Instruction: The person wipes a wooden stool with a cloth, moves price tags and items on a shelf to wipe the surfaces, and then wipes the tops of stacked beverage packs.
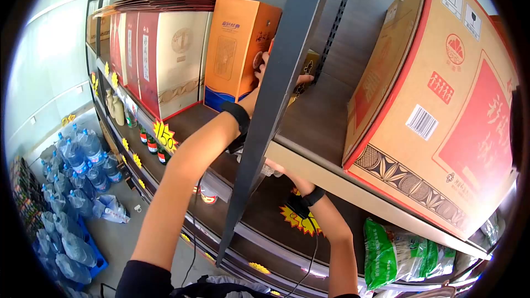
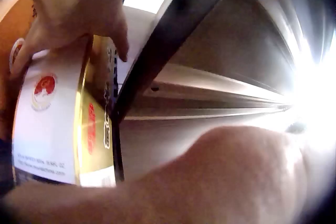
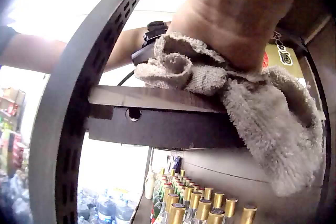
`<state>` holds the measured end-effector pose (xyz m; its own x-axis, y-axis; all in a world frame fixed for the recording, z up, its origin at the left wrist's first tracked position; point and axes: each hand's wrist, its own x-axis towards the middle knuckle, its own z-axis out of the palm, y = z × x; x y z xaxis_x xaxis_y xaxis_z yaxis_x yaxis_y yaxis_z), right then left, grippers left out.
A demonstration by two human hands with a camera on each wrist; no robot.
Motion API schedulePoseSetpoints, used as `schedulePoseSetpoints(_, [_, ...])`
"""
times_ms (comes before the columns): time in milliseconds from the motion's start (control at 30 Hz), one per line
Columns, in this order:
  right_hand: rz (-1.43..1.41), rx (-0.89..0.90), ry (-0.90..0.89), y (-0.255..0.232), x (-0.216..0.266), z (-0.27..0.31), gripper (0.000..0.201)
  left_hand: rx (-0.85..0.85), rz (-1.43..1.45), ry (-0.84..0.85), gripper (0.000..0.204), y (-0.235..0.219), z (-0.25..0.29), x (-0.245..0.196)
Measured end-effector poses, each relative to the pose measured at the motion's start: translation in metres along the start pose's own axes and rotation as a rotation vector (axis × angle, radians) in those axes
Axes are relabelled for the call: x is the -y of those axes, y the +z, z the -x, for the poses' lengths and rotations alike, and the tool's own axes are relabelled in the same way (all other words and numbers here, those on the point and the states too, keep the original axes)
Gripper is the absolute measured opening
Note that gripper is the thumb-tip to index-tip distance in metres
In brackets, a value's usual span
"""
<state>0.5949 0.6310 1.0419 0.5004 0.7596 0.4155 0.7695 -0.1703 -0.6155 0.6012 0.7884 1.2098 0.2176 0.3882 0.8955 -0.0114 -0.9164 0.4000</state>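
Note:
My left hand point(image 2: 79, 8) grips the top of a white and gold carton point(image 2: 50, 124), its fingers spread over opposite sides. In the head view the dark shelf post point(image 1: 287, 60) hides part of this hand and most of the carton. An orange box point(image 1: 232, 49) stands right beside it on the shelf. My right hand point(image 3: 226, 24) reaches in at the shelf's front edge, below the left, and holds a bunched grey cloth point(image 3: 273, 129). The cloth hangs down over the edge. The right fingertips are hidden.
A large tan and red carton point(image 1: 436, 99) stands on the shelf right of the post. Red and cream boxes point(image 1: 176, 44) stand to the left under flattened cardboard point(image 1: 171, 1). Gold-capped bottles point(image 3: 202, 208) line a lower shelf. Water bottles point(image 1: 77, 154) cover the floor at left.

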Motion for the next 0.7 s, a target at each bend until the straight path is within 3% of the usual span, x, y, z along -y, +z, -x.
schedulePoseSetpoints(33, [-0.015,0.009,-0.001,0.005,-0.004,-0.007,0.039,-0.068,-0.005,-0.051,0.078,0.003,-0.003,0.003])
schedulePoseSetpoints(67, [-0.026,0.018,-0.001,0.007,-0.007,-0.012,0.039,0.153,0.123,-0.143,0.072,-0.003,-0.006,0.009])
schedulePoseSetpoints(133, [-0.052,0.034,0.004,0.012,-0.014,-0.020,0.039,0.375,0.249,-0.249,0.066,-0.017,0.001,0.021])
schedulePoseSetpoints(233, [-0.074,0.048,0.000,0.018,-0.019,-0.028,0.039,0.155,0.501,0.137,0.078,-0.053,0.015,0.038])
schedulePoseSetpoints(300, [-0.094,0.053,-0.009,0.023,-0.020,-0.033,0.039,0.074,0.550,0.264,0.087,-0.081,0.023,0.037])
schedulePoseSetpoints(400, [-0.129,0.059,0.002,0.023,-0.026,-0.033,0.040,0.052,1.287,-0.147,0.108,-0.140,0.040,0.023])
schedulePoseSetpoints(433, [-0.142,0.059,0.002,0.022,-0.028,-0.033,0.040,0.034,1.262,-0.153,0.108,-0.147,0.047,0.026])
schedulePoseSetpoints(500, [-0.171,0.059,0.004,0.022,-0.032,-0.033,0.040,-0.264,1.023,-0.022,0.108,-0.159,0.058,0.031])
schedulePoseSetpoints(600, [-0.228,0.051,0.013,0.020,-0.041,-0.033,0.040,-0.378,1.024,0.178,0.112,-0.186,0.064,0.030])
schedulePoseSetpoints(700, [-0.294,0.000,0.021,0.020,-0.058,-0.032,0.041,-0.474,0.791,0.357,0.112,-0.228,0.081,0.027])
